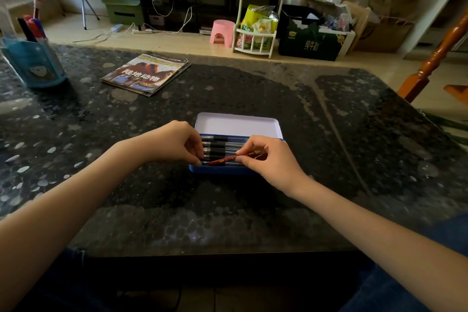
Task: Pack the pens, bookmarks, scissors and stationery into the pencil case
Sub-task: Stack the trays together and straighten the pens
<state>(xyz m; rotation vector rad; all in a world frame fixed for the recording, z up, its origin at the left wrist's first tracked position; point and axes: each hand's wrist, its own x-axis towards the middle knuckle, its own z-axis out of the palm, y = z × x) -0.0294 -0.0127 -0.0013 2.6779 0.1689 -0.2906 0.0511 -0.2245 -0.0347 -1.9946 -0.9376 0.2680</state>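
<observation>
Pencil (pixel 229 159) — red, slim, with yellow print along the barrel; lies tilted across the near row of the pencil case (pixel 220 169), its left end low at the front wall, its right end raised. Judged light, rigid and smooth-sided, so liable to roll or slide between fingertips; a pinch near one end suits steering it, a pinch at mid-barrel suits lifting. The point, if sharpened, would be the fragile part; it cannot be made out here.

Right hand (pixel 266 159) — thumb and forefinger pinch the raised right end of the pencil, remaining fingers curled under.

Left hand (pixel 174 140) — fingers curled down over the left end of the case, fingertips at the pen ends and front corner; whether it pinches a pen or merely steadies the row cannot be told.

Pens (pixel 220 145) — several, black grips with clear barrels, laid parallel and lengthwise in the tray, touching side by side. Probably light and stiff, slippery on the clear part, easier held at the rubber grip.

Pencil case itself — blue metal tin, hinged lid (pixel 238 124) open and leaning back, pale inside. Likely rigid but light enough to skid on the polished table (pixel 253 88) if pushed.

Beyond — magazine (pixel 147 74) at far left of the table; blue pen holder (pixel 33 63) with markers at the left edge.
</observation>
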